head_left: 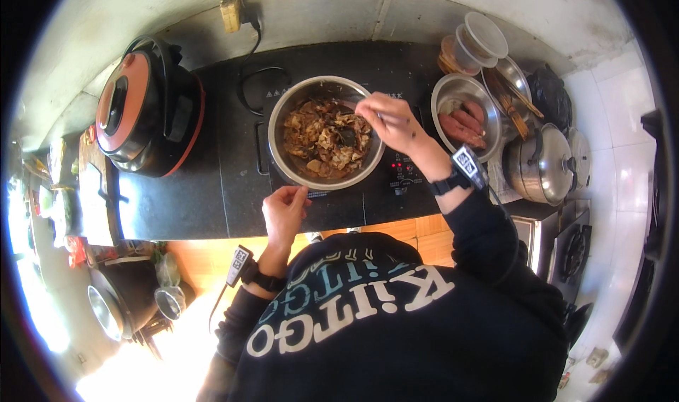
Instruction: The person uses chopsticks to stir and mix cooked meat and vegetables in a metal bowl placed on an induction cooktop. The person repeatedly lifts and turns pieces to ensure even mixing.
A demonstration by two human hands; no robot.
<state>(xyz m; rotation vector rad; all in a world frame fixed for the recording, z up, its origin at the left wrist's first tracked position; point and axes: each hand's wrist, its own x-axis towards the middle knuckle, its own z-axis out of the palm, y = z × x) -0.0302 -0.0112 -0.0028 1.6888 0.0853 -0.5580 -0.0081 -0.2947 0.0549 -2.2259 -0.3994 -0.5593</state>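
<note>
A wide steel bowl (276, 154) stands on the black induction cooktop (263, 182), full of browned, chopped food (327, 139) with darker pieces among it. My right hand (387, 121) is over the bowl's right rim, its fingers closed round a slim-handled utensil (346, 104). The utensil's lower end is buried in the food, so its kind is hidden. At the near rim, my left hand (284, 209) has its fingers curled in with the thumb against them. Whether those fingers pinch the rim or only rest beside it, I cannot tell.
An orange and black electric cooker (145, 112) stands left. To the right are a steel bowl (441, 98) holding reddish, long pieces (463, 125), stacked plastic tubs (486, 35), a bamboo whisk brush (515, 112) and a lidded pot (541, 163). A cable (240, 90) runs behind.
</note>
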